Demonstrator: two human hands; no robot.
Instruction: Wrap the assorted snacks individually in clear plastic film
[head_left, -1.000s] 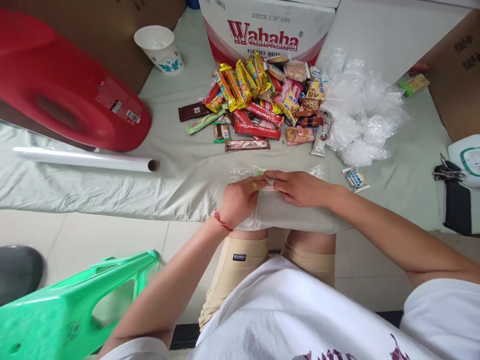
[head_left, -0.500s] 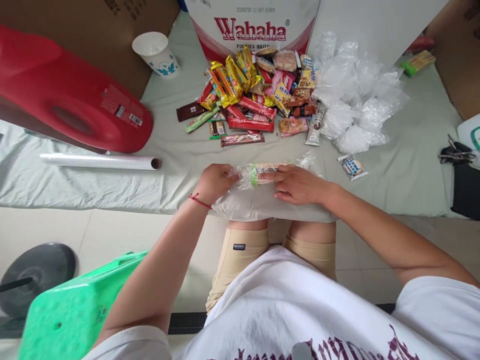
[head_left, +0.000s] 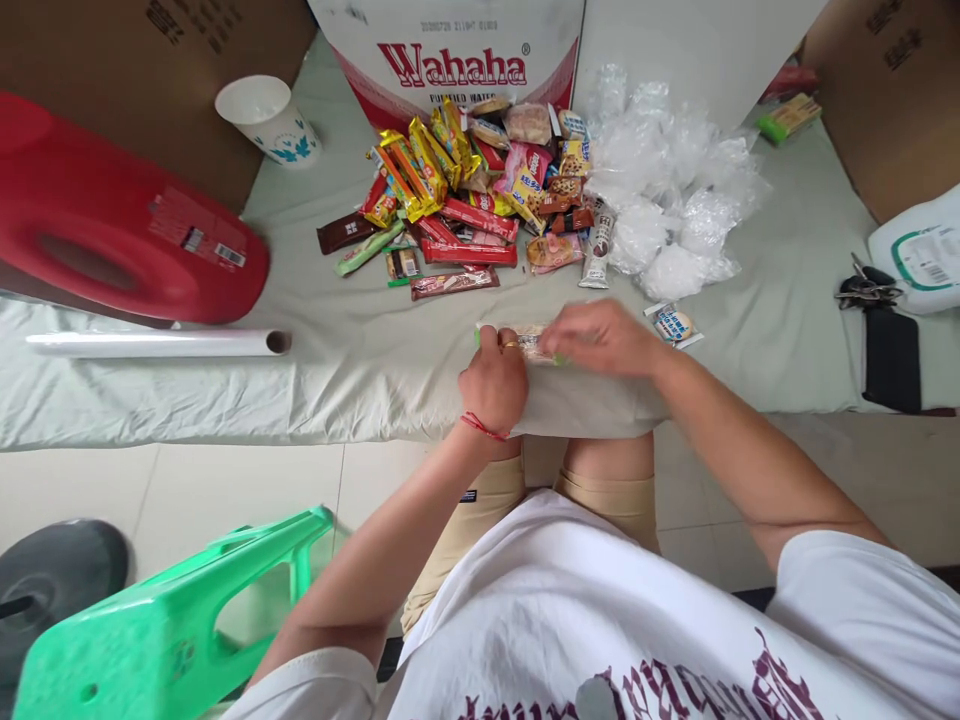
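Observation:
A snack packet (head_left: 531, 343) with green ends and a pale, grainy middle lies near the front edge of the cloth-covered surface. My left hand (head_left: 495, 378) is closed over its left part, hiding much of it; a ring and a red string bracelet show. At the packet's right end is my right hand (head_left: 604, 340), its fingers bent and smeared by motion. Whether those fingers grip anything does not show. Just beyond the packet lies a heap of wrapped snacks (head_left: 469, 252), with a pile of crumpled clear plastic bundles (head_left: 667, 190) beside it on the right.
On the left are a red jug (head_left: 127, 220), a white roll (head_left: 157, 344) and a paper cup (head_left: 271, 125). A Wahaha carton (head_left: 450, 30) stands behind the snacks. Scissors (head_left: 866, 285), a black case (head_left: 891, 360) and a small wrapped biscuit (head_left: 673, 326) lie right. A green stool (head_left: 127, 640) stands below left.
My left hand has moved right, from the clear film onto the packet's left part. My right hand has lifted off the packet's middle toward its right end. The loose film around it no longer shows.

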